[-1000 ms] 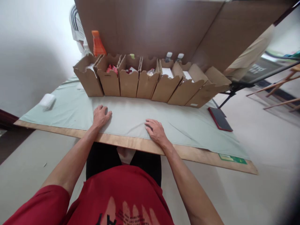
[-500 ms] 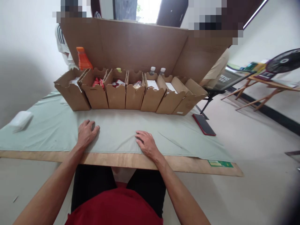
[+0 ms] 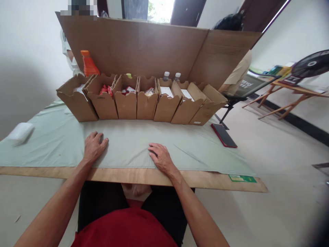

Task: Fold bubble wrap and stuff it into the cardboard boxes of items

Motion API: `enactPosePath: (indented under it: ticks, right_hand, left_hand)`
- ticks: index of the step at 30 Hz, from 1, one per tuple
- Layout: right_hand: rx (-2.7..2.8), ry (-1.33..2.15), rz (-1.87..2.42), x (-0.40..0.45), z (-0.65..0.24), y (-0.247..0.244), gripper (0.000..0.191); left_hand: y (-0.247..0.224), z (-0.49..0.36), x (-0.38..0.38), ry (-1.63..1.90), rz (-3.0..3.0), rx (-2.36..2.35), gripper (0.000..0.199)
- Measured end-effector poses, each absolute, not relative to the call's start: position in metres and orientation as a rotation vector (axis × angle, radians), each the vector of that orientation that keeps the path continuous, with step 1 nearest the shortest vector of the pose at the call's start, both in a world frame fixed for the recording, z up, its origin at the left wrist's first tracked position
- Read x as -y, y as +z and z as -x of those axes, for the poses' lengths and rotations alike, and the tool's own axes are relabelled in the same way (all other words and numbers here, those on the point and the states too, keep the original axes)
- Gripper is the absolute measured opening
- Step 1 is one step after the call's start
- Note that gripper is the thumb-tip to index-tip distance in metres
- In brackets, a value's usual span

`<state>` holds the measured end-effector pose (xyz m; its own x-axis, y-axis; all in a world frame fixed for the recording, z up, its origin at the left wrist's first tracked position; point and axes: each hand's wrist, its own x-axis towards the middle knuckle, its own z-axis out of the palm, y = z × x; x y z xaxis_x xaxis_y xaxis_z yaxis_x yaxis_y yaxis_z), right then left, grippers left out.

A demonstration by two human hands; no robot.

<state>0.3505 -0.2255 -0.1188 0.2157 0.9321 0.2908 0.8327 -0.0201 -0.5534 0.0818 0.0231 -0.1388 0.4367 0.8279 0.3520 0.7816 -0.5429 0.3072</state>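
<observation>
My left hand (image 3: 94, 146) rests on the pale green cloth (image 3: 123, 144) that covers the table, its fingers loosely bent and apart, holding nothing. Further right, my right hand (image 3: 161, 156) lies on the same cloth near the front edge, fingers stretched out and holding nothing. Beyond both hands stands a row of several open cardboard bins (image 3: 147, 109). Red packets (image 3: 106, 90) show in one bin on the left, and white boxes (image 3: 166, 91) in one right of the middle. The deeper contents are hidden by the bin walls.
Behind the bins rises a tall cardboard panel (image 3: 149, 48), with an orange bottle (image 3: 88, 64) at its left. A phone-like dark slab (image 3: 224, 136) lies at the table's right edge, a white plastic-wrapped bundle (image 3: 21, 133) at the left. Two people are partly visible behind the panel.
Both hands stay where they were on the cloth. The view has shifted slightly, and my legs have spread a little wider, showing a foot below the table.
</observation>
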Motion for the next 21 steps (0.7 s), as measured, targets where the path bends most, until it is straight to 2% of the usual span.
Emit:
enactPosePath:
  ticks: [14, 21]
  right_hand:
    - [1.638, 0.204, 1.876, 0.2259, -0.3513, -0.1162, 0.023]
    - [1.614, 0.215, 1.874, 0.2259, -0.3496, -0.1153, 0.024]
  left_hand:
    - [-0.1344, -0.0841, -0.0184, 0.740, -2.573, -1.446, 0.053]
    - [-0.1345, -0.0834, -0.0194, 0.736, -2.564, -1.453, 0.045]
